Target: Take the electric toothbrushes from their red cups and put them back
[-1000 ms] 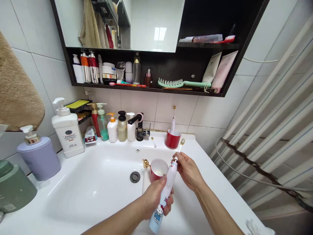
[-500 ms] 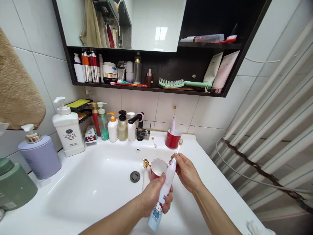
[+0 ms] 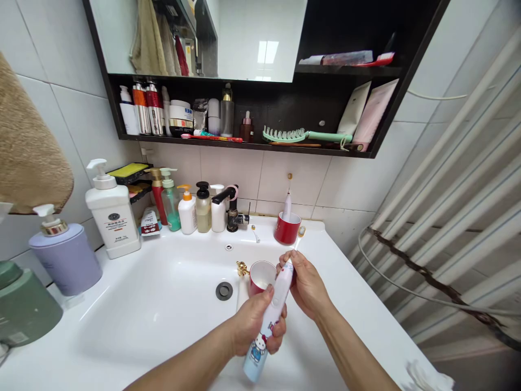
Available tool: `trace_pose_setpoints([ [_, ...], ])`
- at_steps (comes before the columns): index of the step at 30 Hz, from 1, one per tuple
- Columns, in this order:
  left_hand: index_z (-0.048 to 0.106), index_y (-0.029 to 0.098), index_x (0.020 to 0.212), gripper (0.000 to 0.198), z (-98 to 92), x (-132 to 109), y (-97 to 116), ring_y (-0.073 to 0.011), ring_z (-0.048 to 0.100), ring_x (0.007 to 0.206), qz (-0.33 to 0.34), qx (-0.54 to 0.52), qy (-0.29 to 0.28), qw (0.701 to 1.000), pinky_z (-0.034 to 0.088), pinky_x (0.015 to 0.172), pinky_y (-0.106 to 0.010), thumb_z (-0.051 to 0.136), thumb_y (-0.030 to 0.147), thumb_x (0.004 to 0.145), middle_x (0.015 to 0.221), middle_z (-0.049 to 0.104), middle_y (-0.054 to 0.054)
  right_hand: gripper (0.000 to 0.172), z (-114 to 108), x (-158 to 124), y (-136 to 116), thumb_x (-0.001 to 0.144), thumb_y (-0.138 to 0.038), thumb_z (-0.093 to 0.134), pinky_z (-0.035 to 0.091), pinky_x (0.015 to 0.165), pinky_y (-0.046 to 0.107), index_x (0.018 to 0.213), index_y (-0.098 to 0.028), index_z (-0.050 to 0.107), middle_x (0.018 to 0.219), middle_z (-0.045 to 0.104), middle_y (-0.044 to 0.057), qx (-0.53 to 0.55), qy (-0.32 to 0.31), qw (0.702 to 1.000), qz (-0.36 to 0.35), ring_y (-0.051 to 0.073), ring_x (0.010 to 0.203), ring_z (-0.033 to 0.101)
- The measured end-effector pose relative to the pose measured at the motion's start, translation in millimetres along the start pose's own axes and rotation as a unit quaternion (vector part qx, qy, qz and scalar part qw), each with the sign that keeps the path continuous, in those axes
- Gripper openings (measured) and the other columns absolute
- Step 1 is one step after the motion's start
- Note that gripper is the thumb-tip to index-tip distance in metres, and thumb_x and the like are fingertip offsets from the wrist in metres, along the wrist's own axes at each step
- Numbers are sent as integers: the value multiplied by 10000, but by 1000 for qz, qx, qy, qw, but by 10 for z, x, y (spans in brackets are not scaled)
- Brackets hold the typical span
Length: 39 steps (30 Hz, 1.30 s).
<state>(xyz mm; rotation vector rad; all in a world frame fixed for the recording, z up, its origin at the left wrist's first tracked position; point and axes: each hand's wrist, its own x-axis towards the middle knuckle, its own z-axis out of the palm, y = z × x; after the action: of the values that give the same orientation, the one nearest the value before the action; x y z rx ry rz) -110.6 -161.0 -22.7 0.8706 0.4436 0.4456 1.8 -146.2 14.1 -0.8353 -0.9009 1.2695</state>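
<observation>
Over the near right part of the sink (image 3: 171, 315), the left hand (image 3: 253, 323) gripped the toothbrush handle (image 3: 269, 320); the right hand (image 3: 307, 285) pinched the brush head (image 3: 301, 233) low. Its fingertips had just wrapped closer around the joint, seemingly bringing both parts together, but hiding the fit.

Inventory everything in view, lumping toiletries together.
Sink: 1, white, foreground
Tap: 1, black, behind sink
Cups: 2, red, sink and rim
Ornament: 1, gold, sink
Held toothbrush: 1, pink-blue, over sink
Upright toothbrush: 1, pink, rear cup
Loose brush head: 1, white, rim
Pump bottles: 7, mixed, around sink
Container: 1, green, left
Cabinet: 1, dark, top
Mirror: 1, silvery, cabinet
Toiletries: many, mixed, cabinet
Hairbrush: 1, green, cabinet
Towel: 1, tan, left
Sponge: 1, yellow, corner
Pipes: several, white, right
Left hand: 1, bare, around held toothbrush
Right hand: 1, bare, at brush neck
</observation>
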Motion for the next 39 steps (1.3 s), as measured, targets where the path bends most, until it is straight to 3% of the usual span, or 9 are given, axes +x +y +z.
trace_pose_setpoints([
  [3, 395, 155, 655, 431, -13, 23, 3, -50, 319, 256, 29, 24, 16, 999, 224, 308, -174, 235, 556, 660, 387, 382, 46, 229, 7, -24, 14, 669, -397, 417, 358, 508, 221, 607, -182, 469, 593, 476, -27, 0, -6, 1000, -11, 81, 513, 449],
  [6, 409, 138, 631, 397, -42, 74, 59, -57, 358, 295, 139, 53, 105, 983, 245, 332, -180, 299, 517, 663, 406, 416, 27, 346, 52, -72, 99, 684, -464, 327, 370, 486, 245, 759, -181, 513, 638, 511, 5, -86, -12, 996, 17, 102, 501, 463],
  [9, 427, 133, 643, 322, -100, 91, 191, -58, 422, 414, 274, 2, 195, 942, 322, 436, -190, 385, 451, 658, 493, 459, 18, 417, 153, -146, 217, 665, -451, 373, 377, 481, 258, 990, -194, 430, 617, 505, -3, -186, -82, 977, 58, 114, 491, 466],
  [11, 449, 134, 682, 290, -157, 64, 309, -67, 453, 504, 315, -39, 223, 922, 348, 515, -200, 426, 421, 645, 579, 494, 5, 465, 222, -192, 281, 662, -414, 407, 382, 506, 260, 1073, -207, 346, 601, 487, -15, -231, -119, 964, 62, 122, 519, 481],
  [16, 469, 146, 786, 275, -388, -63, 602, -89, 489, 626, 407, -77, 301, 859, 360, 605, -217, 478, 365, 619, 683, 538, -13, 380, 270, -232, 368, 662, -374, 418, 374, 506, 241, 989, -180, 423, 641, 461, -4, -324, -133, 935, 61, 118, 546, 466],
  [23, 468, 120, 671, 196, -625, -62, 642, -87, 510, 527, 383, -86, 337, 856, 365, 564, -213, 507, 299, 599, 553, 531, 3, 333, 236, -217, 476, 652, -382, 421, 349, 483, 235, 926, -195, 447, 568, 431, -28, -368, -108, 921, 71, 111, 519, 435],
  [30, 448, 129, 671, 177, -553, -110, 674, -94, 521, 518, 380, -94, 316, 864, 381, 574, -223, 506, 281, 600, 520, 530, 9, 263, 371, -311, 302, 667, -416, 390, 298, 403, 210, 644, -159, 441, 559, 425, -22, -199, -197, 944, 177, 57, 414, 363],
  [36, 443, 131, 671, 169, -559, -86, 647, -90, 523, 520, 377, -100, 315, 865, 380, 561, -213, 496, 281, 613, 537, 539, 5, 280, 323, -283, 387, 659, -401, 409, 310, 414, 212, 819, -173, 436, 582, 418, -25, -306, -137, 934, 122, 77, 461, 390],
  [39, 443, 134, 667, 168, -554, -76, 634, -87, 520, 517, 375, -103, 311, 867, 380, 556, -212, 498, 283, 612, 538, 538, 7, 278, 339, -292, 377, 666, -410, 391, 310, 409, 214, 803, -172, 435, 582, 420, -23, -299, -149, 934, 129, 74, 447, 384],
])
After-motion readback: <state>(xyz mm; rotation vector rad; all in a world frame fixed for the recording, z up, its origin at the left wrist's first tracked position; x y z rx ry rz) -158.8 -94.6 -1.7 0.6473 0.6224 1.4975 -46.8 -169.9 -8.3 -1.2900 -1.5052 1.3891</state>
